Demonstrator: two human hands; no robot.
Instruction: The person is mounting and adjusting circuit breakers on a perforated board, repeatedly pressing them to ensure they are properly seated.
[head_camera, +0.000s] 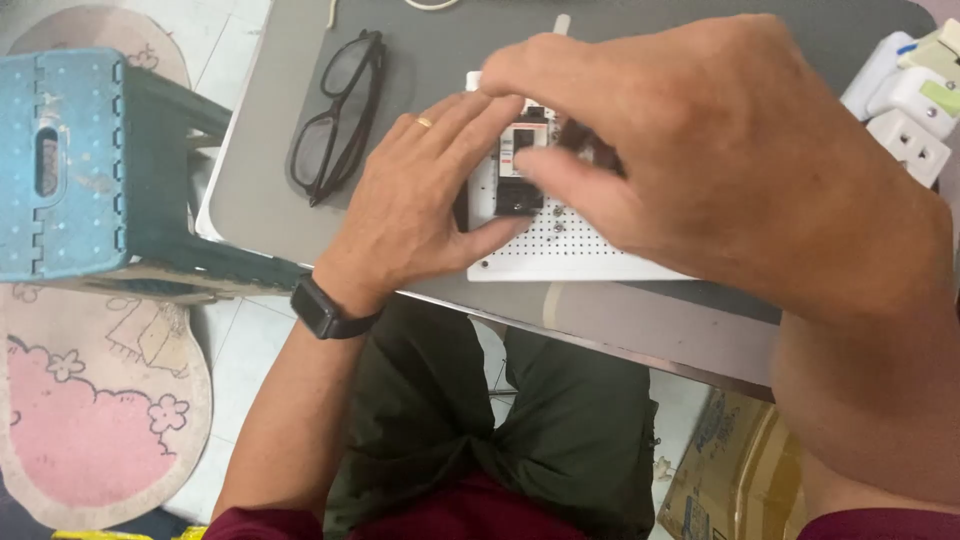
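Grey desk (300, 215) under the fingers. Left of the fingers: blue plastic stool (70, 165), white tiled floor (235, 355), pink flowered rug (95, 410). Cardboard box (725, 470) below right.

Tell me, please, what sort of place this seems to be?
Probably a home workspace: a small grey table holding a perforated board and white sockets, with a flowered rug and plastic stool on the tiled floor.

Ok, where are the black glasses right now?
The black glasses lie folded on the grey table, upper left in the head view, just left of the left hand.
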